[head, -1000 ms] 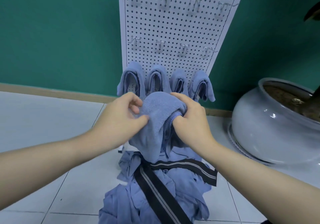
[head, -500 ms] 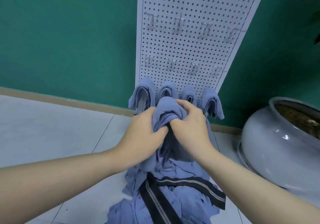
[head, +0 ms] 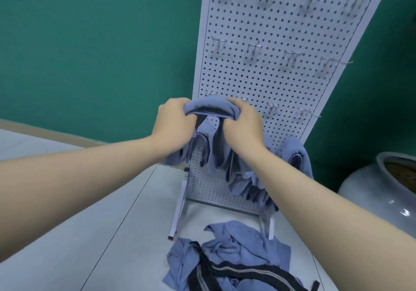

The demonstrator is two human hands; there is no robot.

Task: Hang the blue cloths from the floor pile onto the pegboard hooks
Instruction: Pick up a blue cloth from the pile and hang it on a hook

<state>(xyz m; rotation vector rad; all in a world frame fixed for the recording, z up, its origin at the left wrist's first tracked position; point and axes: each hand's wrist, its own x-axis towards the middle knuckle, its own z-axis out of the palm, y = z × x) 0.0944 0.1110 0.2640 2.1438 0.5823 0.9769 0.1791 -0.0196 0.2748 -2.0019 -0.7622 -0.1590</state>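
Both hands hold one blue cloth [head: 208,108] up against the white pegboard [head: 281,81]. The left hand [head: 174,128] has a clenched grip on the cloth's left end, and the right hand [head: 244,128] grasps its right end, so the folded top edge runs between them from 9 to 3 o'clock while the rest hangs down toward 6. That stretched edge sits level with the third row of hooks [head: 272,107], and the leftmost hooks of that row peek out just above it, at 12 o'clock from the knuckles. The move probably turns on this: the cloth's long axis lies across the board, the hook just behind and above it, both hands about equally near. Lower down, hung cloths [head: 297,155] occupy the bottom row, partly hidden by the arms. The floor pile [head: 236,250], with a black striped strap [head: 225,272] across it, lies at 6 o'clock before the stand, so more hanging remains
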